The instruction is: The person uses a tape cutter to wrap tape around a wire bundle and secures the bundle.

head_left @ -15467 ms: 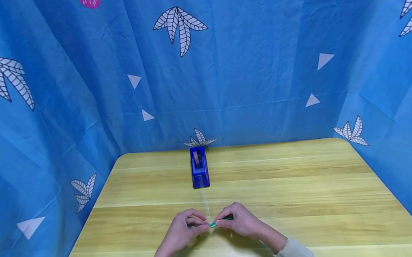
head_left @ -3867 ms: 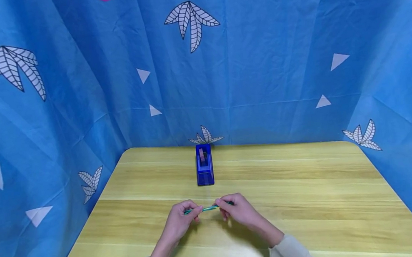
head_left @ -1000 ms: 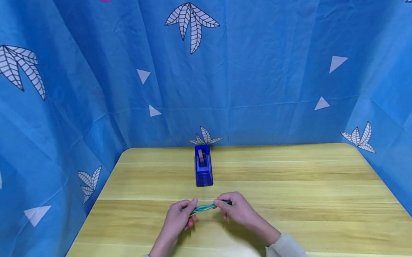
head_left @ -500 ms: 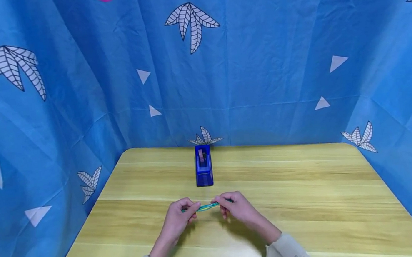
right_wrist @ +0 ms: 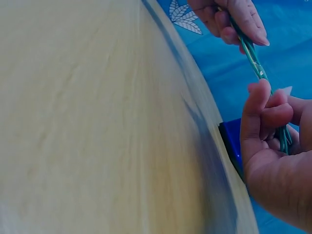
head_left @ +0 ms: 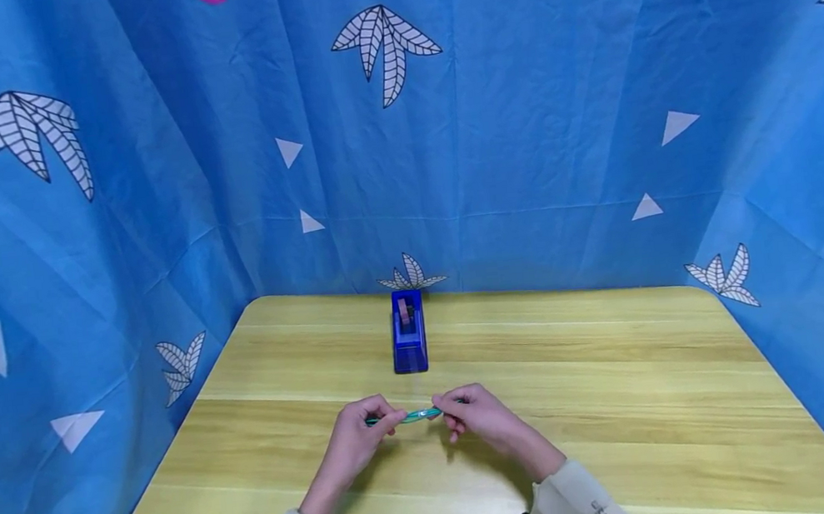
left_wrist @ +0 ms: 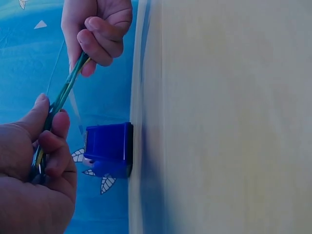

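Note:
A bundle of thin green wires (head_left: 419,414), with a hint of yellow among them, stretches between the two hands above the table. My left hand (head_left: 359,434) pinches its left end between thumb and fingers. At the other end, the fingertips of my right hand (head_left: 477,413) grip the bundle, whose tail shows in the palm in the right wrist view. Shiny clear tape (right_wrist: 261,72) wraps the bundle close to the right fingertips. From there a clear tape strip (left_wrist: 76,111) runs to the blue tape dispenser (head_left: 411,359) standing beyond the hands.
The wooden table (head_left: 586,406) extends to both sides of the hands. A blue patterned curtain (head_left: 532,110) encloses its back and sides. The dispenser stands close to the table's far edge.
Compared with the oldest frame, the hands and bundle are nearer the dispenser and the tape span is shorter. Over the last second, the left thumb has come down and the bundle has turned between the fingers.

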Tool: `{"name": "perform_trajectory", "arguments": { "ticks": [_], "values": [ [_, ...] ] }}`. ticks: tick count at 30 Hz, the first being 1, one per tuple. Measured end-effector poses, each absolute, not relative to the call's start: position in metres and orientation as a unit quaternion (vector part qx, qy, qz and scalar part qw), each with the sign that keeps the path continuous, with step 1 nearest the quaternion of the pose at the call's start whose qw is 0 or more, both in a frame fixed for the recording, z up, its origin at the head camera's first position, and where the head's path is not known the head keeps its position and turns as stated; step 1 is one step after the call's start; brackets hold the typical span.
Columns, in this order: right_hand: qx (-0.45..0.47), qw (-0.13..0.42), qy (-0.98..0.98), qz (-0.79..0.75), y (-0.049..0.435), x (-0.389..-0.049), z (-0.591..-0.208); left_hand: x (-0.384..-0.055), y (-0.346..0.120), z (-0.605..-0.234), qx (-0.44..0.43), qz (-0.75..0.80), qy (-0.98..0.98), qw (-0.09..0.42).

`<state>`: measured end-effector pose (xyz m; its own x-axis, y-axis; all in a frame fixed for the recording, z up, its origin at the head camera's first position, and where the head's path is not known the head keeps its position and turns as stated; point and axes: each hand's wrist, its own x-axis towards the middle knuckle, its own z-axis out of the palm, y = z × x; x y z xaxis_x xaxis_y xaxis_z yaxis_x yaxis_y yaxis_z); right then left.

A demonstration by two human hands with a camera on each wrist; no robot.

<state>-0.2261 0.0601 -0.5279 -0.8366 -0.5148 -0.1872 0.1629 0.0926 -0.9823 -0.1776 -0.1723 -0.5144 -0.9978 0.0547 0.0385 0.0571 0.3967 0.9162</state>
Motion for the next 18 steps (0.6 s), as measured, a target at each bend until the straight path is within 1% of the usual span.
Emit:
{"name": "perform_trajectory", "arguments": {
  "ticks": [8, 14, 18],
  "values": [
    [-0.114, 0.213, 0.712, -0.66, 0.0552, -0.2254, -0.5288, -0.178, -0.1732, -0.5155, -0.023, -0.552, -0.834, -0.007],
    [-0.146, 0.166, 0.736, -0.64, 0.0508, -0.224, -0.5265, -0.1803, -0.1768, -0.5184, 0.037, -0.612, -0.788, -0.056],
    [-0.168, 0.135, 0.752, -0.623, 0.0504, -0.2218, -0.5223, -0.1808, -0.1763, -0.5185, 0.05, -0.641, -0.762, -0.079]
  ]
}}
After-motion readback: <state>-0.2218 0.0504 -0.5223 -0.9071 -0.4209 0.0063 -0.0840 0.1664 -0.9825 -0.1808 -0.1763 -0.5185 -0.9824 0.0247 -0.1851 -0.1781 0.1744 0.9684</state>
